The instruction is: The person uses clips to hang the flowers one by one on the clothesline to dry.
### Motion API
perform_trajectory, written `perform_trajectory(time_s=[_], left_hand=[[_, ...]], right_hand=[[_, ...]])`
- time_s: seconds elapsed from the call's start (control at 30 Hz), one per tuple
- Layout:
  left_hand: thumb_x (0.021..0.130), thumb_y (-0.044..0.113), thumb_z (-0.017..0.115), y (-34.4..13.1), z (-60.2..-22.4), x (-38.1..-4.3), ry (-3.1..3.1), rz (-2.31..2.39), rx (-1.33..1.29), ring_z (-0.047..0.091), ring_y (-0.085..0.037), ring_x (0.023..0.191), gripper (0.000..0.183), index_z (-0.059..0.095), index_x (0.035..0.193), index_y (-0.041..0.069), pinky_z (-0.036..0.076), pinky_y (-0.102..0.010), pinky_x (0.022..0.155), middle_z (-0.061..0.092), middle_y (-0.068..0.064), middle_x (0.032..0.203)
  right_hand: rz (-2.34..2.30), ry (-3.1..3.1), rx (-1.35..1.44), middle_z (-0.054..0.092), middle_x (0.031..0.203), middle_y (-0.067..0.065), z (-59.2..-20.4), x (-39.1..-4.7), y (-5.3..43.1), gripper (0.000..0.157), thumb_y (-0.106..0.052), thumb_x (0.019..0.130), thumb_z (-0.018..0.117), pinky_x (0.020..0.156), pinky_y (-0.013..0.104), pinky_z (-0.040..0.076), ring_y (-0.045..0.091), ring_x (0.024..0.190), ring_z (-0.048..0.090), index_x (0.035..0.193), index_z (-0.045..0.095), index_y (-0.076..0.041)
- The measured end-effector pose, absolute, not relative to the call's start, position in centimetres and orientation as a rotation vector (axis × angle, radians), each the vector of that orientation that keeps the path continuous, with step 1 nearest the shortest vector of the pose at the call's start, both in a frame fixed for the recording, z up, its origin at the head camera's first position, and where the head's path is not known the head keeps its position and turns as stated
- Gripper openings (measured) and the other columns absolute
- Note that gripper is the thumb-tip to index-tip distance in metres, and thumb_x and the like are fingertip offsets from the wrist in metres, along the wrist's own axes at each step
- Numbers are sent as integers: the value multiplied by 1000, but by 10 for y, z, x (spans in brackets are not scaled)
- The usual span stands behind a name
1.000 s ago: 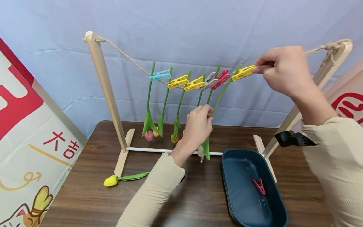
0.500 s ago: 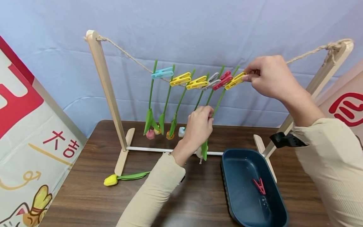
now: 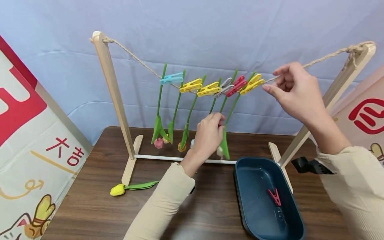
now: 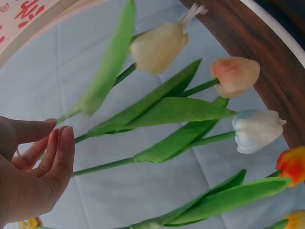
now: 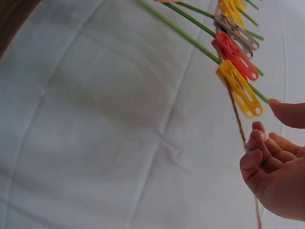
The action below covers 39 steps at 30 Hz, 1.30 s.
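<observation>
Several artificial tulips hang head down from a rope, their stems clipped by clothespins. In the left wrist view, my left hand pinches the stem of the cream tulip between thumb and fingers, just above its leaf. That stem's upper end sits in the rightmost yellow clothespin on the rope. My right hand is just right of this clothespin, thumb and fingers apart and holding nothing. Beside it are a red clothespin and a grey clothespin. A peach tulip and a white-blue tulip hang nearby.
Wooden posts hold up the rope, joined low down by a white rod. At the right, a dark blue tray contains a red clothespin. A yellow tulip lies on the table at the left.
My right hand brought the yellow clothespin leftward along the rope next to the red one, then let go and drew back right. My left hand has barely moved; the cream tulip's head swung slightly right.
</observation>
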<state>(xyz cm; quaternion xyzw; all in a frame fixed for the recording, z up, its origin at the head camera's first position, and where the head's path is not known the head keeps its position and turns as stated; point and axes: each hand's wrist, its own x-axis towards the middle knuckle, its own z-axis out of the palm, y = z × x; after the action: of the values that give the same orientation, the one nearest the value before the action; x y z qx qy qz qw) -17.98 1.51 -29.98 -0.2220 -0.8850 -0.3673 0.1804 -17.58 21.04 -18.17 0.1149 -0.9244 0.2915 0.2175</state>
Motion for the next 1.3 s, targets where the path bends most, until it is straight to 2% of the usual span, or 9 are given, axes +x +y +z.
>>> perform_trajectory(time_s=[0.1, 0.23, 0.37, 0.47, 0.63, 0.83, 1.1, 1.3], left_hand=[[87, 4, 62, 11, -304, -180, -2507, -1036, -619, 62, -18, 84, 13, 64, 100, 3, 48, -29, 77, 64, -6, 92], [87, 4, 63, 5, -310, -180, -2532, -1043, -612, 61, -19, 81, 12, 65, 99, 3, 48, -32, 74, 63, -6, 89], [87, 4, 63, -2, -314, -179, -2566, -1044, -607, 60, -19, 80, 12, 65, 99, 3, 48, -32, 73, 63, -7, 89], [87, 3, 63, -6, -316, -179, -2573, -1030, -601, 61, -20, 80, 12, 65, 98, 3, 49, -33, 73, 63, -6, 88], [87, 3, 63, -10, -319, -178, -2583, -1027, -608, 61, -21, 79, 10, 66, 96, 2, 49, -34, 72, 64, -7, 86], [86, 3, 63, -14, -323, -175, -2602, -1012, -608, 62, -19, 77, 9, 67, 94, 2, 49, -34, 71, 64, -7, 85], [88, 2, 59, -21, -331, -171, -2619, -1036, -608, 59, -19, 71, 9, 66, 93, 2, 48, -31, 64, 62, -5, 82], [86, 0, 60, -25, -338, -172, -2607, -1036, -602, 59, -20, 72, 8, 66, 91, 1, 47, -35, 67, 63, -7, 81]], right_hand=[[817, -2594, 333, 57, 70, -8, -196, -171, 218, 24, -18, 85, 68, 51, 17, 34, 3, 55, 49, 99, 56, -2], [748, -2834, 466, 56, 66, 0, -222, -168, 235, 12, -15, 87, 66, 49, 23, 37, 9, 52, 49, 87, 61, -5], [777, -3155, 659, 56, 67, -2, -258, -169, 256, 6, -12, 90, 61, 50, 27, 42, 10, 55, 52, 88, 62, -6], [902, -3311, 670, 58, 72, -1, -292, -166, 271, 7, -7, 91, 56, 51, 29, 46, 14, 59, 55, 88, 62, -5], [1174, -3399, 498, 56, 77, 6, -354, -156, 292, 10, 2, 90, 47, 54, 36, 50, 21, 62, 58, 89, 56, 2], [1448, -3358, 127, 53, 70, 11, -406, -139, 302, 6, 7, 83, 44, 56, 39, 53, 25, 59, 61, 81, 50, 8], [1522, -3339, -44, 54, 60, 9, -432, -127, 304, 8, 9, 78, 42, 54, 35, 53, 22, 56, 63, 75, 50, 7], [1562, -3341, -99, 59, 60, 11, -436, -125, 303, 12, 10, 77, 42, 55, 34, 54, 23, 58, 64, 71, 51, 6]])
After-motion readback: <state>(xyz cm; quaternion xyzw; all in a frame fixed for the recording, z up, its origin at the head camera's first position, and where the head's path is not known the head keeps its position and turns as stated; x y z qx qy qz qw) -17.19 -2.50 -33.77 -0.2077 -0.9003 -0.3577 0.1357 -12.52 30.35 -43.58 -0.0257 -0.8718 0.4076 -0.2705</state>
